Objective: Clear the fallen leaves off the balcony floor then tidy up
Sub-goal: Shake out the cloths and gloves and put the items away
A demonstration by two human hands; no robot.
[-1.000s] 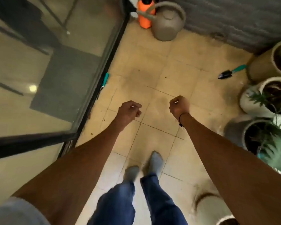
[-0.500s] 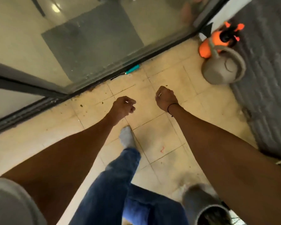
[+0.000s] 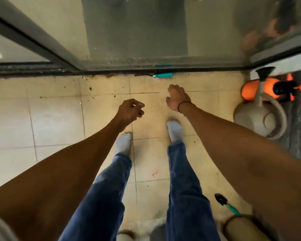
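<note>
Two empty hands, left hand (image 3: pixel 130 110), right hand (image 3: pixel 178 99)

Tiled balcony floor (image 3: pixel 56 119), leaf bits (image 3: pixel 90 88), watering can (image 3: pixel 255 117), trowel (image 3: pixel 224 203)

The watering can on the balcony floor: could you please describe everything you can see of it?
The watering can is grey-beige, plastic by its look, with a rounded body, a big looping handle and a thin spout rising toward the door frame. It stands on the tiled floor at the right, close beside the orange sprayer; whether they touch is unclear. Neither hand touches it.
</note>
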